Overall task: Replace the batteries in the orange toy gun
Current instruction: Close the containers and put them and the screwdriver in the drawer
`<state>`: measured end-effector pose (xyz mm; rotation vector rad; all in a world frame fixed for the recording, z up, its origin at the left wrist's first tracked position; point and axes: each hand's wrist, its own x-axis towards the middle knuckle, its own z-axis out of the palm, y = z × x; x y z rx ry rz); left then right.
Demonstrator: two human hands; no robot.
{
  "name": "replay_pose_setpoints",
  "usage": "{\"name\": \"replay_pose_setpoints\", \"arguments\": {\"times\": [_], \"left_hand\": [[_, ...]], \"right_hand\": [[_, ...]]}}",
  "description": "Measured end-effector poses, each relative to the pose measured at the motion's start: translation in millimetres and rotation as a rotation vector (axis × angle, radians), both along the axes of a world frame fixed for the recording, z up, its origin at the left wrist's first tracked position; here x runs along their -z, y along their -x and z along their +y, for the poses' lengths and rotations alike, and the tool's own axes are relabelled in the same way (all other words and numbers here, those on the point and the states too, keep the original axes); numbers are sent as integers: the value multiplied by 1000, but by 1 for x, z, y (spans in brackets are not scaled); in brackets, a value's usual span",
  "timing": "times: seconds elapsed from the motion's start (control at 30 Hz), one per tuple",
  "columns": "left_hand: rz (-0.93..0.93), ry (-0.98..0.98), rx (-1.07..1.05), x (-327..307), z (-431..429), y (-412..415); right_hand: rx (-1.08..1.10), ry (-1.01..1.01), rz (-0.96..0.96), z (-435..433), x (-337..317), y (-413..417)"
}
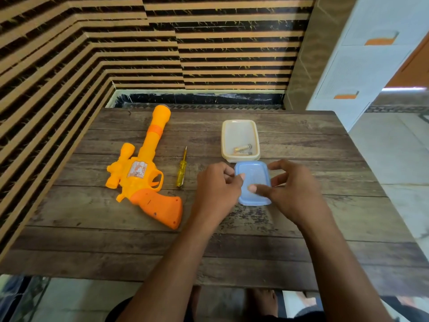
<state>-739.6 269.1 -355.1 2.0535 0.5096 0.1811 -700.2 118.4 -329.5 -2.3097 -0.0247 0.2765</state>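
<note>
The orange toy gun lies on its side at the left of the wooden table, barrel pointing away and grip toward me. A yellow-handled screwdriver lies just right of it. An open cream plastic box further back holds batteries at its near end. Its blue lid lies flat on the table in front of the box. My left hand has curled fingers and pinches the lid's left edge with the thumb on top. My right hand rests its thumb on the lid, with the fingers spread above it.
A striped black-and-tan wall runs close along the left and back of the table. A white cabinet with orange handles stands at the back right. The table's right edge drops to a light tiled floor.
</note>
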Motion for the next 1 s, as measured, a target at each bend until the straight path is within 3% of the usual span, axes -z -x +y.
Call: {"name": "replay_pose_setpoints", "arguments": {"times": [0.17, 0.3, 0.6, 0.83, 1.0], "left_hand": [[32, 31, -3, 1, 0, -1], [75, -68, 17, 6, -4, -4], [-192, -36, -123, -12, -10, 5], [-337, -168, -20, -19, -16, 13], [-325, -177, -46, -25, -19, 16]], "right_hand": [[45, -19, -1, 1, 18, -9], [47, -31, -9, 4, 19, -9], [31, -496, -171, 24, 4, 11], [153, -473, -315, 41, 0, 22], [164, -353, -329, 43, -6, 20]]}}
